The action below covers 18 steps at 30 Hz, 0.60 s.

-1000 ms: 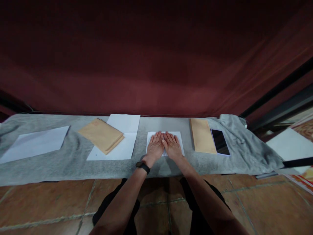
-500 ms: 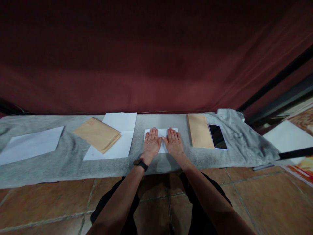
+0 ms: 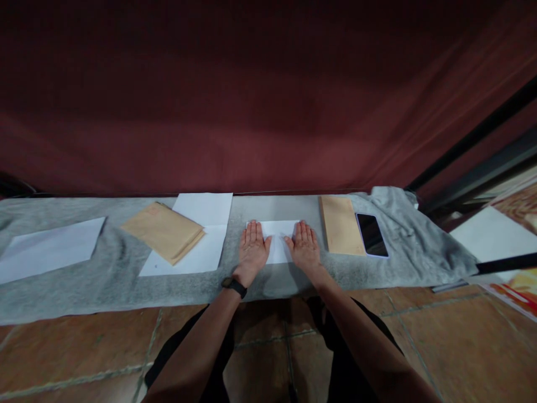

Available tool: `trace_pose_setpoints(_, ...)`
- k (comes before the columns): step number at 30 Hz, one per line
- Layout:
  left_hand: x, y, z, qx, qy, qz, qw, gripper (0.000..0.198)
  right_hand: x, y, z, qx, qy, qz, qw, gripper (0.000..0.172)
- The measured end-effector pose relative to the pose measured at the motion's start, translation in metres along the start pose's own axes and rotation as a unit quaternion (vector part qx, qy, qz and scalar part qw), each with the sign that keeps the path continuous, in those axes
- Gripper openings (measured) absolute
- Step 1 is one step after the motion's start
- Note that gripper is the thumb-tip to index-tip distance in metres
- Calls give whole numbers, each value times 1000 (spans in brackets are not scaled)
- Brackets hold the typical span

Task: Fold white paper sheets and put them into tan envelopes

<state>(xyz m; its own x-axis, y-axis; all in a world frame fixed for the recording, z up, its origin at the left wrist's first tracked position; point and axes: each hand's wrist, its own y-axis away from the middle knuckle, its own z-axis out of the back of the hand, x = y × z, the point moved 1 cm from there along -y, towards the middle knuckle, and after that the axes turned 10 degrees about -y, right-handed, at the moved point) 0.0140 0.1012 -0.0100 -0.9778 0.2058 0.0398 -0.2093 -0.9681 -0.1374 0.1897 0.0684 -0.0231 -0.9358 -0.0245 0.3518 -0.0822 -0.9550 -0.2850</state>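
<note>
A folded sheet of white paper (image 3: 278, 243) lies on the grey cloth, straight in front of me. On its left end rests my left hand (image 3: 254, 246), flat, fingers stretched forward and thumb pointing inward. My right hand (image 3: 304, 245) lies flat over the right end in the same way. Neither hand grips anything; the middle of the paper shows between the two thumbs. Brown envelopes (image 3: 342, 225) lie just right of my right hand. Left of my left hand are more brown envelopes (image 3: 163, 230), on top of a creased white sheet (image 3: 210, 246).
The grey cloth (image 3: 117, 285) covers a long, narrow surface. A phone (image 3: 372, 235) lies beside the right-hand envelopes. Another white sheet (image 3: 50, 249) is at far left. Behind hangs a dark red curtain (image 3: 268, 112); the cloth is bunched (image 3: 403, 224) at the right end.
My hands have moved apart along the paper, the left one leftward and the right one rightward, so more of its middle shows. The view has shifted slightly.
</note>
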Motion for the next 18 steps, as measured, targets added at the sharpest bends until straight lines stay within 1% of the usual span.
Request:
trace_pose_setpoints(3, 4, 2, -2, -14, 9, 8, 1000, 67, -3, 2, 3, 1, -3, 0, 1000, 73)
trace_pose_setpoints(7, 10, 3, -1, -29, 12, 30, 999, 66, -6, 6, 8, -29, -10, -3, 1000, 72)
trace_pose_setpoints(9, 8, 6, 3, -44, 15, 32, 998, 64, -4, 9, 12, -32, -19, 0, 999, 71)
trace_pose_setpoints(10, 6, 9, 5, -51, 20, 24, 998, 63, -1, 11, 14, -25, -27, 8, 999, 70)
trace_pose_setpoints(12, -3, 19, 8, -54, 33, -18, 998, 63, 9, 17, 18, 6, -50, 38, 998, 67)
trace_pose_setpoints(16, -25, 48, 7, -19, 46, -124, 991, 62, 30, 37, 20, 85, -99, 104, 986, 64)
trace_pose_setpoints(18, -30, 59, 5, -16, 35, -148, 988, 64, 34, 45, 18, 103, -105, 114, 983, 65)
